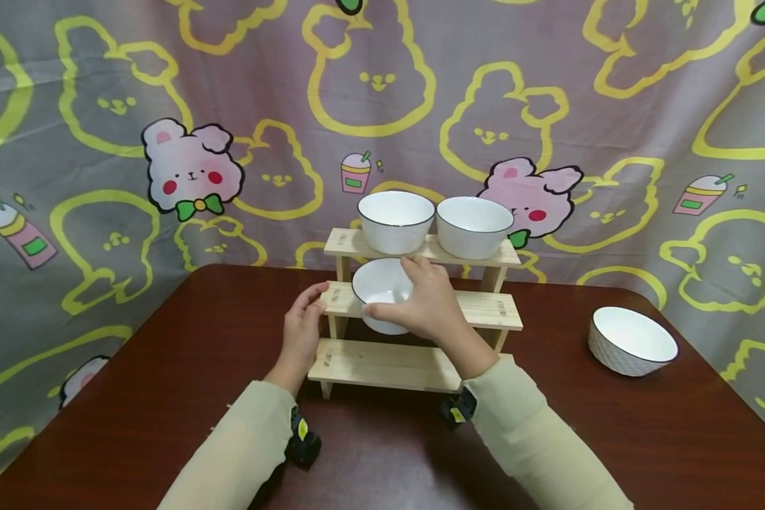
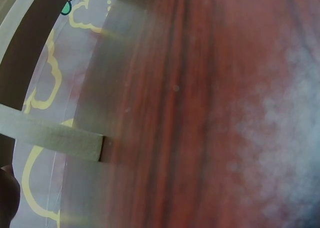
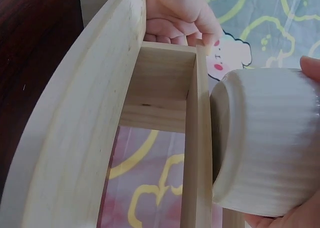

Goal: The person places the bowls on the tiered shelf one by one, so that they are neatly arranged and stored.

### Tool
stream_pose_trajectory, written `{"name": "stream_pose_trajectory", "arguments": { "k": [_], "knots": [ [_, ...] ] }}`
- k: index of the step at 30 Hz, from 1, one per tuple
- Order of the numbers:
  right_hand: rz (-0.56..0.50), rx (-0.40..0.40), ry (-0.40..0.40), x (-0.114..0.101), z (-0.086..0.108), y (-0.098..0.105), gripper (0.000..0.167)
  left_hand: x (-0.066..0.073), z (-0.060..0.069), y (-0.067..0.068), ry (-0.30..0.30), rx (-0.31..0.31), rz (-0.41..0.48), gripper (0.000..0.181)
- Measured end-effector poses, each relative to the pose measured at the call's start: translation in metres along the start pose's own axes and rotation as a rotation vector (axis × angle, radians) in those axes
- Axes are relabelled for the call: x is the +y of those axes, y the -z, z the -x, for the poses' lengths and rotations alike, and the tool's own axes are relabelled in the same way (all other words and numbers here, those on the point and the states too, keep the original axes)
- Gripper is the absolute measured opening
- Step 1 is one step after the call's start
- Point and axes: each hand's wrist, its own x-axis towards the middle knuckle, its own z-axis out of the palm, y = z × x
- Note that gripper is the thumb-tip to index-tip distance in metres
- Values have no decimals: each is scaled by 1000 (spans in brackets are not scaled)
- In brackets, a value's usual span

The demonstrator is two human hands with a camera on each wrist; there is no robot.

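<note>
A white ribbed bowl (image 1: 377, 280) with a dark rim is in my right hand (image 1: 430, 301), thumb on the near side and fingers at the rim. It is at the left half of the middle shelf of a three-step wooden stand (image 1: 484, 309). In the right wrist view the bowl's (image 3: 270, 143) base faces the shelf edge very closely; whether they touch, I cannot tell. My left hand (image 1: 302, 331) grips the left end of that shelf, and its curled fingers (image 3: 167, 31) show in the right wrist view. The left wrist view catches mostly tabletop.
Two white bowls, a left one (image 1: 397, 219) and a right one (image 1: 474, 227), stand side by side on the top shelf. Another white bowl (image 1: 632, 341), textured outside, sits on the dark red table (image 1: 166, 382) at right. A patterned curtain (image 1: 261, 85) hangs behind.
</note>
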Motion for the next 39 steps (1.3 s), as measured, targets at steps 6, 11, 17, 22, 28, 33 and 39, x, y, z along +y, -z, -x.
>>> {"name": "stream_pose_trajectory", "arguments": {
  "k": [6, 11, 17, 22, 28, 33, 39],
  "knots": [
    [0, 2, -28, -2, -1, 0, 93, 2, 1, -1, -4, 3, -21, 34],
    [15, 1, -31, -3, -3, 0, 94, 4, 1, -2, -37, 8, -45, 35],
    [11, -10, -61, -5, -3, 1, 95, 5, 0, -2, -24, -6, -46, 35],
    [-2, -23, -75, -5, -3, 0, 95, 4, 0, -2, -14, -7, -30, 35],
    [23, -9, -9, -3, -3, -1, 93, 1, 0, -1, -10, -3, -23, 35],
    [54, 35, 57, -1, 0, -1, 92, -1, 2, 0, 2, -3, -16, 35],
    [63, 80, 107, -4, 7, 3, 92, 0, 2, 0, 0, -4, -26, 35]
  ]
}}
